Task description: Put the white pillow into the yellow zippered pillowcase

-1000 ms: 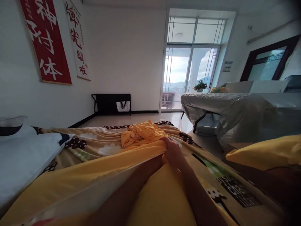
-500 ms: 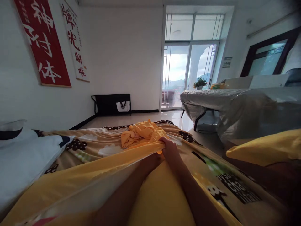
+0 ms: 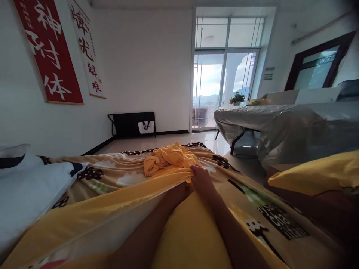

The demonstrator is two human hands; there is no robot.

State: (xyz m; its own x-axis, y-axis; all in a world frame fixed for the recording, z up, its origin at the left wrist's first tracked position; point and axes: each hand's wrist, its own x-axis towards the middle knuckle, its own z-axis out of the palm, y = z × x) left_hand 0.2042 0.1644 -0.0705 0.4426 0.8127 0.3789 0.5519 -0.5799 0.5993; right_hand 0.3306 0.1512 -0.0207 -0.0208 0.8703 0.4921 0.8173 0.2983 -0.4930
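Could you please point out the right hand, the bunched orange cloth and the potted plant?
Right hand (image 3: 201,178): head view, back of the hand.
Bunched orange cloth (image 3: 174,157): head view, middle of the heap.
Potted plant (image 3: 237,97): head view, leaves.

2 wall scrolls (image 3: 52,69) (image 3: 89,59) (1 red, 1 wht), 2 hands (image 3: 201,179) (image 3: 183,189), 1 potted plant (image 3: 237,98), 1 tote bag (image 3: 144,128).

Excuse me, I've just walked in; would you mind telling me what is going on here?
A person's right hand grips the edge of a yellow cloth, which stretches toward the lower left of the view. The left hand is under that edge, its fingers hidden. Just beyond, a bunched yellow heap lies on a patterned blanket. Smooth yellow fabric shows below the hands.
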